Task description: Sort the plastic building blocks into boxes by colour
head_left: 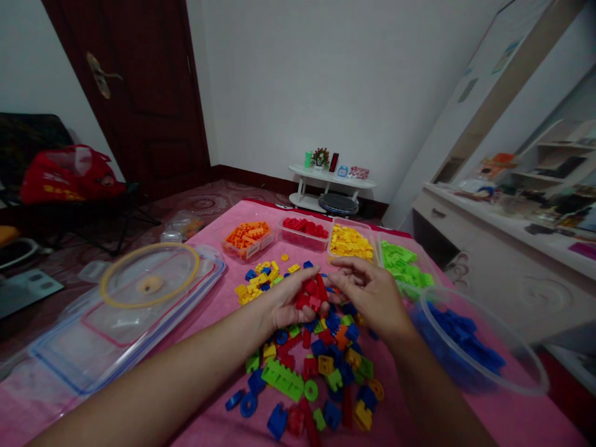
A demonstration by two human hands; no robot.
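My left hand [298,298] is cupped palm up around several red building blocks [313,292], which lie together against its fingers. Close beside it on the right, my right hand [365,288] reaches over the pile with its fingers bent and thumb near the forefinger; whether a block sits in its fingertips cannot be made out. Under both hands spreads a mixed heap of blocks in red, blue, green and yellow, with a long green block [283,379] near the front. A loose group of yellow blocks [258,285] lies left of my left hand.
Along the far side stand containers of orange blocks [246,236], red blocks [305,228], yellow blocks [351,242] and green blocks [405,264]. A round tub [531,372] of blue blocks is at right. Stacked clear lids [139,323] lie left on the pink cloth [205,397].
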